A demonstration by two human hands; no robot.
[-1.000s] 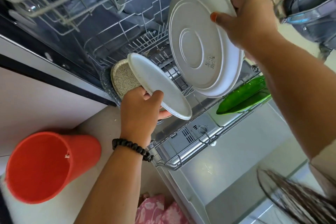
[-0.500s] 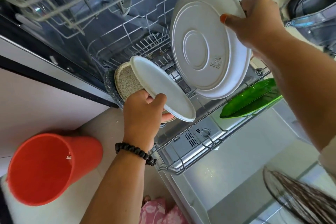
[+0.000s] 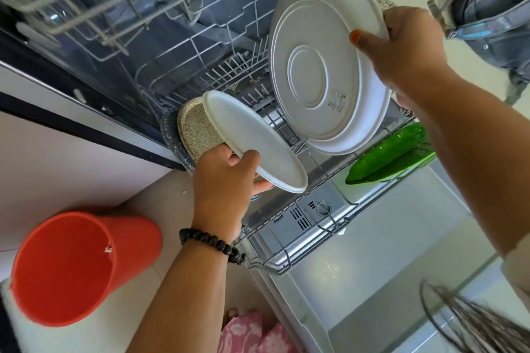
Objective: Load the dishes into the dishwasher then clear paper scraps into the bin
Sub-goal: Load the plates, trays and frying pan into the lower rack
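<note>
The left hand [image 3: 222, 178] grips a small white plate [image 3: 252, 140] over the lower rack [image 3: 286, 261] at 6 o'clock. The right hand [image 3: 401, 46] holds a large white plate [image 3: 324, 66] at 1 o'clock, above a green dish [image 3: 393, 152].

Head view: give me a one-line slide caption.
Left hand holds a small white plate, right hand a large white plate, over the dishwasher's lower rack.

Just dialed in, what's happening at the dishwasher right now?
A person is loading plates. The left hand grips a small white plate over the lower rack, beside a speckled plate. The right hand holds a large white plate above it. A green dish already sits there.
</note>
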